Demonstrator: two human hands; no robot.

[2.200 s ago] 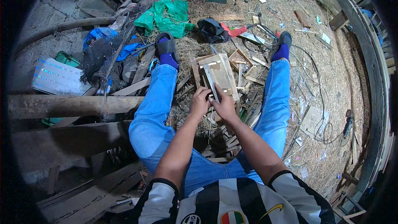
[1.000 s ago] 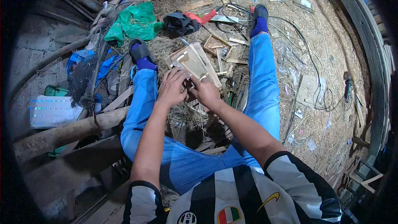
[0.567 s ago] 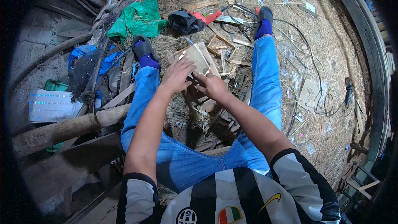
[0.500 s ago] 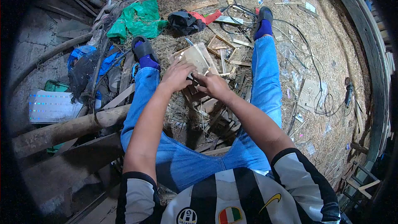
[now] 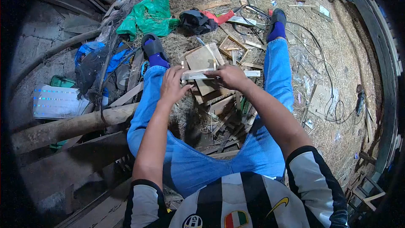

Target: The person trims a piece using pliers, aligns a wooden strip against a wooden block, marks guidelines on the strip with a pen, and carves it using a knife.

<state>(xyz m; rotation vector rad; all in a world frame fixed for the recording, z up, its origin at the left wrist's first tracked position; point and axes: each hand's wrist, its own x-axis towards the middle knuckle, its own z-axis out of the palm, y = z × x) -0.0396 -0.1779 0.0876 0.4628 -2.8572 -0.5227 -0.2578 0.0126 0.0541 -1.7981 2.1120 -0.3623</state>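
Note:
Between my legs, a pale wooden strip (image 5: 252, 73) lies crosswise in my two hands. My right hand (image 5: 230, 76) is closed around its middle, the index finger stretched along it toward the left. At its left end, my left hand (image 5: 172, 85) touches the strip with its fingers, the thumb pointing right below it. Small upright wood pieces (image 5: 214, 63) stand by the strip. Under and beyond the hands is a flat board (image 5: 199, 58) resting on another board. An open wooden frame (image 5: 233, 49) lies just past them on the right.
Wood scraps (image 5: 221, 105) are piled between my legs. A green plastic bag (image 5: 149, 19), a black cloth (image 5: 197, 22) and a red tool (image 5: 221, 17) lie ahead. Cables (image 5: 318, 52) run along the right. A log (image 5: 76, 127) and a white striped panel (image 5: 59, 102) are at left.
The strip has turned crosswise and now shows clearly in my hands. My left hand has moved off the board's top to the strip's left end. The view has shifted slightly.

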